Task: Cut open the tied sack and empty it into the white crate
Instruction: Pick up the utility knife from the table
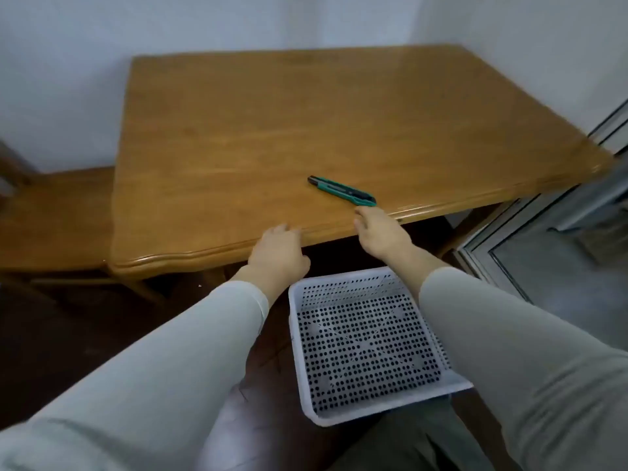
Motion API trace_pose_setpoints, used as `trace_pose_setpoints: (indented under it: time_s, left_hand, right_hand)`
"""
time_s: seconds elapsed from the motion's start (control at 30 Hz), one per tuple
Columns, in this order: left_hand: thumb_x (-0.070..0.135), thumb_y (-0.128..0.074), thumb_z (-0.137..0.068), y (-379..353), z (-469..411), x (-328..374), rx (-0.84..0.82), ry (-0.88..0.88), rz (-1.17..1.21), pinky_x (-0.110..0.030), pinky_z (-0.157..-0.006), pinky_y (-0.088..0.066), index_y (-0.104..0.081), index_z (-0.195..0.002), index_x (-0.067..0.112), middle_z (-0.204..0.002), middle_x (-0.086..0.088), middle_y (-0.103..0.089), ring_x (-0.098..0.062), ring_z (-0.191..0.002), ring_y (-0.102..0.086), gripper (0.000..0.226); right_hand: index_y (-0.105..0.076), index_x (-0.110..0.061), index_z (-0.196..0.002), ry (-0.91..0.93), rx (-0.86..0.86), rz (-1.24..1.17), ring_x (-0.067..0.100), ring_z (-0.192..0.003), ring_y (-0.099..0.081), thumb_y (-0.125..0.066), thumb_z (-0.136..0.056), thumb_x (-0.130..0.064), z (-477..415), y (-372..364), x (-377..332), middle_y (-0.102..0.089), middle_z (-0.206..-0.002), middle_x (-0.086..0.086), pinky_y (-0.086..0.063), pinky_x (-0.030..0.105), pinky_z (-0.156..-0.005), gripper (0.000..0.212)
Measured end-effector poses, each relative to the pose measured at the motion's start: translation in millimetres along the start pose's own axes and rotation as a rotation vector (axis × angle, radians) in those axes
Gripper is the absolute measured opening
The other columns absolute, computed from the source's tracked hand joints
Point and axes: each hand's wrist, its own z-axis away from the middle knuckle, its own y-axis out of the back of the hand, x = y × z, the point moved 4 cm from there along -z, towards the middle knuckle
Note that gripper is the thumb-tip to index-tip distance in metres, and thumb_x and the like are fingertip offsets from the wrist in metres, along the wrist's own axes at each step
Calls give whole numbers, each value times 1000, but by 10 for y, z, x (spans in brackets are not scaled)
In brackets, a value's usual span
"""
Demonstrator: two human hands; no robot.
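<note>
A green utility knife (341,191) lies on the wooden table (272,130) close to its front edge. My right hand (380,234) reaches up over that edge, fingertips just short of the knife's near end, holding nothing. My left hand (278,253) rests with relaxed fingers on the table's front edge, left of the knife. A white perforated crate (367,341) sits on the floor below, between my forearms, with nothing in it. No sack is in view.
A wooden chair (51,212) stands at the table's left side. A glass door frame (543,239) runs along the right. Pale walls close the corner behind the table. The floor is dark.
</note>
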Motion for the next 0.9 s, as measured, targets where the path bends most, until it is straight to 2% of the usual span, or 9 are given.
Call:
trace_pose_setpoints:
  time_s: [0.13, 0.23, 0.33, 0.47, 0.53, 0.63, 0.73, 0.8, 0.9]
  left_hand:
    - [23, -52, -92, -69, -341, -153, -39, -30, -128, -42, -120, -15, -13, -152, 19, -162, -4, -1, -26, -149, -1, 71]
    - [23, -50, -93, -148, -532, -157, -70, -57, -187, -46, -120, -11, -8, -152, 18, -162, -1, 0, -24, -149, 0, 73]
    - [25, -51, -92, -219, -617, -93, -116, -46, -195, -54, -117, -18, -14, -151, 14, -162, -2, -4, -28, -148, -4, 71]
    - [33, -50, -91, -236, -671, -16, -151, -14, -216, -59, -114, -22, -16, -150, 9, -161, -6, -5, -32, -147, -7, 72]
    - [34, -50, -91, -211, -685, -6, -160, -8, -220, -59, -113, -23, -16, -150, 9, -161, -6, -5, -32, -147, -7, 73]
    - [36, -50, -91, -209, -704, -15, -170, -4, -214, -58, -113, -23, -16, -151, 10, -162, -4, -4, -31, -148, -6, 74]
    - [36, -52, -91, -220, -688, -20, -171, 3, -207, -58, -115, -19, -13, -152, 12, -162, -3, -1, -31, -148, -2, 76]
    - [36, -53, -90, -238, -641, -28, -182, 11, -216, -58, -116, -15, -7, -152, 15, -162, -1, 4, -31, -148, 1, 79]
    - [36, -51, -91, -326, -449, 6, -151, 67, -192, -59, -117, -10, -4, -152, 17, -162, 0, 8, -35, -148, 4, 80]
  right_hand:
    - [-18, -12, -148, -26, -4, 99, 26, -146, -12, -28, -101, -23, -382, -146, 11, -14, -158, 9, -20, 41, -118, 49]
    - [-11, -14, -150, -55, -9, 207, 24, -148, -4, -27, -101, -24, -575, -244, 70, -4, -160, 7, -12, 42, -120, 52]
    - [-7, -15, -151, -90, 3, 225, 22, -148, -2, -27, -101, -25, -715, -273, 109, -1, -160, 5, -8, 42, -119, 54]
    - [-9, -16, -150, -99, 8, 222, 22, -148, -6, -30, -101, -29, -911, -272, 120, -7, -160, 4, -10, 42, -118, 55]
    - [-17, -15, -149, -91, 11, 220, 26, -144, -18, -35, -99, -30, -957, -244, 107, -19, -157, 8, -19, 42, -115, 55]
    - [-34, -12, -141, -56, 55, 261, 35, -122, -44, -42, -98, -20, -898, -237, 45, -41, -136, 16, -41, 41, -94, 45]
    - [-44, -8, -130, -4, 93, 337, 35, -110, -48, -46, -92, -5, -726, -246, -20, -48, -120, 17, -44, 39, -79, 38]
    - [-48, -4, -124, 26, 93, 350, 35, -109, -48, -48, -88, 1, -582, -249, -15, -49, -118, 17, -44, 39, -79, 36]
    - [-47, -2, -121, -9, 94, 229, 34, -111, -48, -48, -90, -3, -296, -247, 110, -50, -121, 19, -44, 39, -86, 31]
